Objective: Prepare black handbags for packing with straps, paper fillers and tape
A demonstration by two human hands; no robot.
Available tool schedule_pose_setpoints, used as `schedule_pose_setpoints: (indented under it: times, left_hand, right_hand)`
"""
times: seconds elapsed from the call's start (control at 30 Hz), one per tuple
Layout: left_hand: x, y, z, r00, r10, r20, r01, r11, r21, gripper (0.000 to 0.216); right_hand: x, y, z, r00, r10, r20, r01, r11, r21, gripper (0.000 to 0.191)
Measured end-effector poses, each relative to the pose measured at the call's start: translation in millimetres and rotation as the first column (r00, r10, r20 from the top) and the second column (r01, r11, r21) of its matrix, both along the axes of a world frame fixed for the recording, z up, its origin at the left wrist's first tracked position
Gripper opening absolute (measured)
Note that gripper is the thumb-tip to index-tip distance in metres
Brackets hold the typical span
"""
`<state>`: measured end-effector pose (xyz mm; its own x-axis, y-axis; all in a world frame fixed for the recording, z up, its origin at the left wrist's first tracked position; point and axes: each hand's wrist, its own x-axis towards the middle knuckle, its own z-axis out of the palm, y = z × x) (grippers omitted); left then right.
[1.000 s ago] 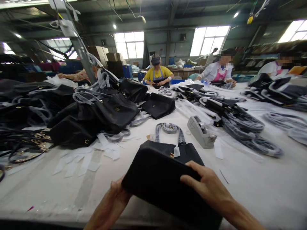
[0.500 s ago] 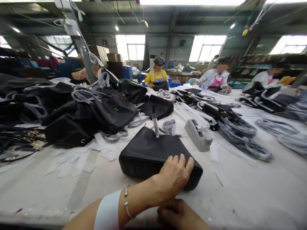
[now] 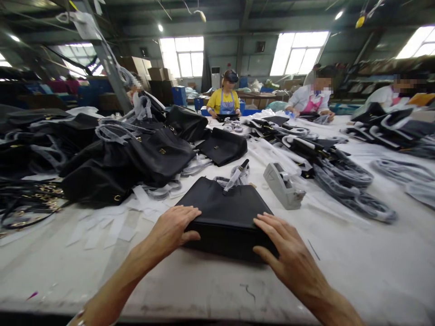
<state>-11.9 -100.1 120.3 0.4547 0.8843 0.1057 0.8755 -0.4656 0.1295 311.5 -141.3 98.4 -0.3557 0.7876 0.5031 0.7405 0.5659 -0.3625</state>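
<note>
A black handbag (image 3: 224, 213) lies flat on the white table (image 3: 204, 280) right in front of me, its base edge toward me. My left hand (image 3: 173, 231) grips the bag's near left corner, fingers on top and thumb on the edge. My right hand (image 3: 283, 253) rests on the near right corner, fingers spread over the top. The bag's wrapped handle (image 3: 238, 174) sticks up at its far side.
A grey tape dispenser (image 3: 283, 185) stands just right of the bag. A heap of black bags (image 3: 136, 154) fills the left, with white paper strips (image 3: 112, 224) beside it. Wrapped straps (image 3: 353, 185) lie at the right. Other people work at the far end.
The bag, held up and turned a second ago, now lies flat on the table. My crossed hands have parted, one to each near corner.
</note>
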Motion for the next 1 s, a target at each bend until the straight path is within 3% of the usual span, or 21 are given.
schedule_pose_setpoints:
  times: [0.2,0.37,0.5,0.57,0.67,0.73,0.8,0.9,1.0]
  left_hand:
    - [11,-9,2.0,1.000,0.028,-0.002,-0.028,0.997,-0.074,0.030]
    - [13,-11,-0.7,0.999,-0.022,0.030,0.022,1.000,0.013,0.042]
    - [25,-10,14.0,0.994,-0.108,-0.006,0.107,0.994,-0.022,0.038]
    - [36,2,28.5,0.991,-0.133,-0.032,0.130,0.988,-0.084,0.031]
    - [57,42,45.6,0.984,-0.159,-0.082,0.146,0.979,-0.145,0.035]
    - [71,79,47.0,0.980,-0.153,-0.126,0.126,0.972,-0.199,0.037]
    - [84,116,39.2,0.983,-0.096,-0.157,0.051,0.962,-0.268,0.040]
    - [99,158,17.0,0.985,-0.047,-0.165,-0.008,0.947,-0.321,0.042]
    - [107,179,-7.6,0.988,-0.001,-0.154,-0.055,0.932,-0.357,0.043]
  right_hand:
    - [7,18,-6.0,0.994,-0.009,0.107,0.025,0.989,-0.145,0.026]
    - [10,19,-6.9,0.997,-0.009,0.071,0.020,0.988,-0.150,0.037]
    - [10,24,2.0,0.999,0.028,0.032,-0.017,0.958,-0.288,0.032]
    - [6,28,10.1,0.997,0.069,0.023,-0.056,0.934,-0.354,0.031]
    - [1,31,18.1,0.994,0.113,-0.014,-0.110,0.921,-0.375,0.041]
    - [2,32,16.3,0.988,0.039,-0.148,-0.095,0.916,-0.391,0.043]
    - [11,37,7.6,0.918,-0.159,-0.363,-0.021,0.896,-0.444,0.044]
    - [33,50,-14.4,0.654,-0.485,-0.580,0.074,0.805,-0.589,0.055]
    - [49,67,-37.0,0.424,-0.628,-0.653,-0.060,0.700,-0.712,0.060]
